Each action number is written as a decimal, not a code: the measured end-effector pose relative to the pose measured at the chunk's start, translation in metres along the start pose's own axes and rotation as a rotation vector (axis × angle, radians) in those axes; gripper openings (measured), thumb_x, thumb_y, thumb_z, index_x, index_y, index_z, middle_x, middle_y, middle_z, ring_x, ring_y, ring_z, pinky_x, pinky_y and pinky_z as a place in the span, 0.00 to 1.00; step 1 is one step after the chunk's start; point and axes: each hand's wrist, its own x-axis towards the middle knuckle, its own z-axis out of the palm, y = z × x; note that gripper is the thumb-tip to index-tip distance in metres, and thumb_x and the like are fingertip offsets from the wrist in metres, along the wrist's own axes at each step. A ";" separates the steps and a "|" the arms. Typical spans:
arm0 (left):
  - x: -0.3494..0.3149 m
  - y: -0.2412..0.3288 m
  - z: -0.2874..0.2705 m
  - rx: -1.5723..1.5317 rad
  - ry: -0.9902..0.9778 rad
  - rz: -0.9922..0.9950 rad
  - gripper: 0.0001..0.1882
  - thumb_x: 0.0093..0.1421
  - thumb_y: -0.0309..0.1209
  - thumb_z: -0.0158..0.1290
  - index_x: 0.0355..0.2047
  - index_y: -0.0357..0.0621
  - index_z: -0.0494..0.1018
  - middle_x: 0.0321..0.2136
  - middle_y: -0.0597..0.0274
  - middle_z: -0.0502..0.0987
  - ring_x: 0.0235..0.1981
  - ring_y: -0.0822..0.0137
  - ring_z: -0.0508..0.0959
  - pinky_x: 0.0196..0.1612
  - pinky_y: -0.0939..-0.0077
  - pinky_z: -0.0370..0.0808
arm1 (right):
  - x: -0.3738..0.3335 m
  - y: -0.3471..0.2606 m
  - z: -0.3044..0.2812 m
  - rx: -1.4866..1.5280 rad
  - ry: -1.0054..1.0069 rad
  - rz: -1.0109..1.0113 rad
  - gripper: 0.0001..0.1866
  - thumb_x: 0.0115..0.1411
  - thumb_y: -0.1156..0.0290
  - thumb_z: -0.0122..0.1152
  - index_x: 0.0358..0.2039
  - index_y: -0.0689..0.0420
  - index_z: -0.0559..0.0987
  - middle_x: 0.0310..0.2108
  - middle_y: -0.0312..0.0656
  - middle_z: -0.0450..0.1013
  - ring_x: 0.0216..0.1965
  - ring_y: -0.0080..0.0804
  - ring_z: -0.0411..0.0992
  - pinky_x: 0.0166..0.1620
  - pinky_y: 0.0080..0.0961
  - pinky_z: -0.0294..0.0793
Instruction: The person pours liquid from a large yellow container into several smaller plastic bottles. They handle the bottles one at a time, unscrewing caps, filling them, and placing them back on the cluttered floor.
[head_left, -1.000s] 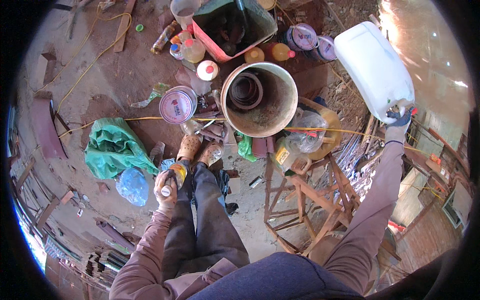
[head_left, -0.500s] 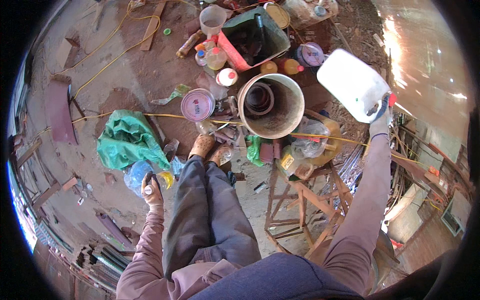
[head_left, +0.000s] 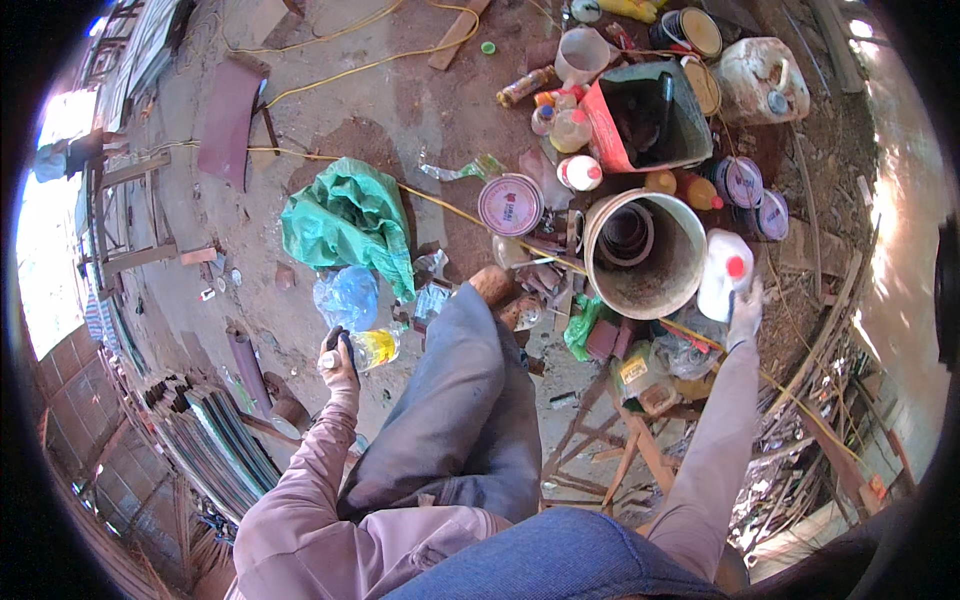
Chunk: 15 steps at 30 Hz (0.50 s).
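Note:
My left hand (head_left: 340, 365), in a pale glove with dark fingertips, is closed around the neck end of a clear plastic bottle (head_left: 378, 348) with a yellow label. A round pale cap shows at the near side of that hand. A crumpled blue plastic bag (head_left: 347, 297) lies just beyond it. On the right, my right hand (head_left: 745, 312) grips a white jug (head_left: 716, 285) with a red cap, its fingers partly hidden behind the jug. The jug is beside the right rim of a large dirty white bucket (head_left: 597, 262), which has round containers inside.
A green sack (head_left: 345, 225) lies left of my feet. Beyond the bucket stand a red-rimmed square container (head_left: 607, 130), small bottles, paint tubs (head_left: 510, 204) and a large dirty jug (head_left: 768, 85). A yellow cord (head_left: 455, 222) crosses the ground; a wooden frame (head_left: 650, 455) stands near my right arm.
The white jug has gone from a raised spot at far right down and inward beside the bucket, its red cap now facing up. My view has shifted left.

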 end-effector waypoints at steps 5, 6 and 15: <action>0.018 0.004 -0.026 0.048 0.067 0.035 0.13 0.64 0.25 0.55 0.49 0.38 0.75 0.44 0.60 0.79 0.45 0.68 0.78 0.52 0.74 0.74 | -0.075 -0.003 0.042 0.141 -0.293 0.118 0.21 0.64 0.80 0.50 0.58 0.61 0.71 0.52 0.40 0.72 0.51 0.28 0.70 0.57 0.26 0.66; 0.023 0.006 -0.030 0.049 0.073 0.036 0.13 0.64 0.25 0.56 0.49 0.38 0.75 0.43 0.61 0.80 0.44 0.68 0.78 0.52 0.75 0.74 | -0.089 -0.003 0.049 0.184 -0.383 0.148 0.19 0.64 0.80 0.49 0.56 0.60 0.73 0.48 0.39 0.74 0.48 0.26 0.71 0.54 0.25 0.68; 0.103 0.038 -0.030 -0.034 0.165 -0.018 0.12 0.65 0.29 0.55 0.48 0.40 0.76 0.40 0.60 0.81 0.40 0.68 0.79 0.47 0.74 0.76 | -0.220 -0.051 0.092 0.234 -0.507 0.641 0.10 0.62 0.78 0.46 0.30 0.54 0.77 0.24 0.31 0.71 0.22 0.19 0.67 0.26 0.19 0.68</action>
